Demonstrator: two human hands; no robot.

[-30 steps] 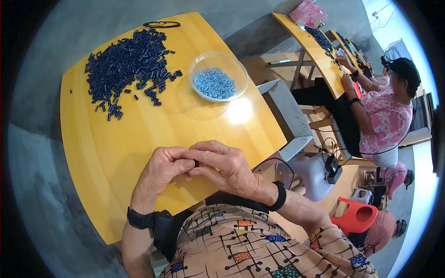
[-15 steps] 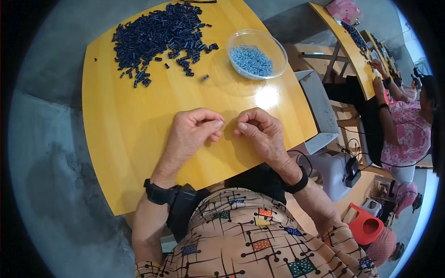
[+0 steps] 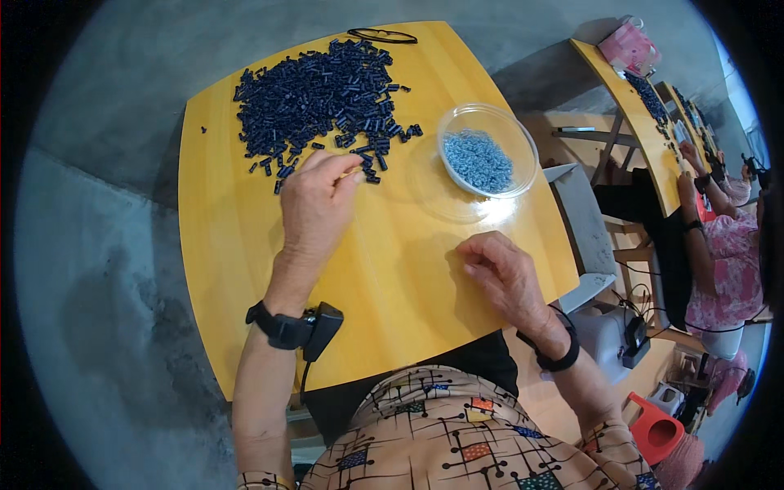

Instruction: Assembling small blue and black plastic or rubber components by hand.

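A heap of small dark navy, tube-like pieces (image 3: 314, 102) covers the far left of the yellow table. At its near edge is my left hand (image 3: 314, 208), thumb and forefinger pinched together beside a few loose pieces; whatever lies between the fingertips, if anything, is too small to make out. My right hand (image 3: 506, 278) hovers over the right part of the table with curled, closed fingers, and their inner side is hidden. Beyond it stands a clear round plastic bowl (image 3: 529, 167) with many tiny light blue pieces (image 3: 478, 161) inside.
Black-framed glasses (image 3: 382, 36) lie at the table's (image 3: 245, 269) far edge. A grey open box (image 3: 584, 220) adjoins the right edge. Further right, a person in a pink patterned top (image 3: 719, 261) works at another table (image 3: 637, 114). A red plastic container (image 3: 653, 429) is at lower right.
My hands were close together over the table's middle. The left has moved away to the heap's near edge; the right has shifted slightly right and nearer. The whole view has tilted, showing more beyond the table.
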